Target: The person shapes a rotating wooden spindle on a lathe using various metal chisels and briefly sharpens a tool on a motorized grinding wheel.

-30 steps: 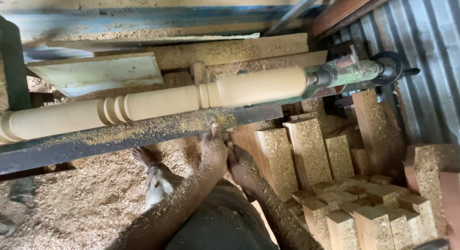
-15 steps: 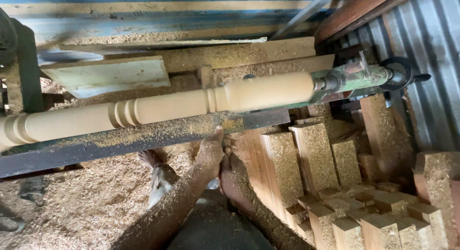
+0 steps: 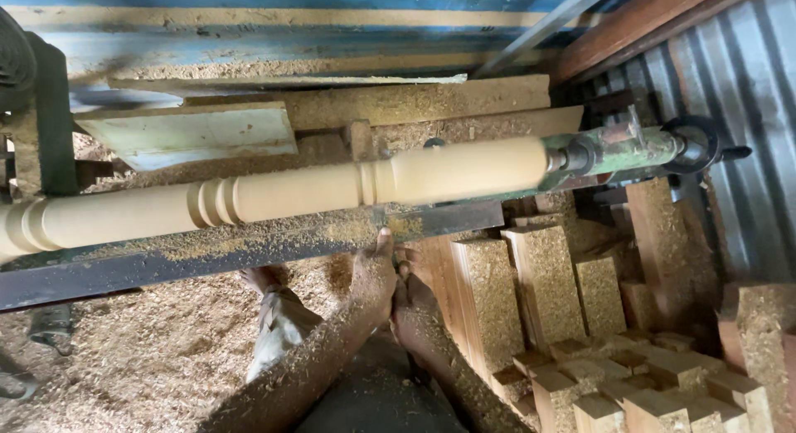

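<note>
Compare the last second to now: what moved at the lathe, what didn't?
Mostly the view shifted: everything sits slightly right and lower in frame. The left hand and right hand stay pressed together under the dusty lathe rail, thumb at its edge, nothing picked up or released. The turned wooden spindle remains mounted at the green tailstock; the wood blocks are unmoved.

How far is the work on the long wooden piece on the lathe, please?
Done: the pale turned wooden spindle already carries bead rings and smooth rounded lengths, and sawdust covers the floor. In hand: both hands, left and right, are at the dark metal rail; no tool shows. Left: the spindle remains mounted against the green tailstock.
</note>
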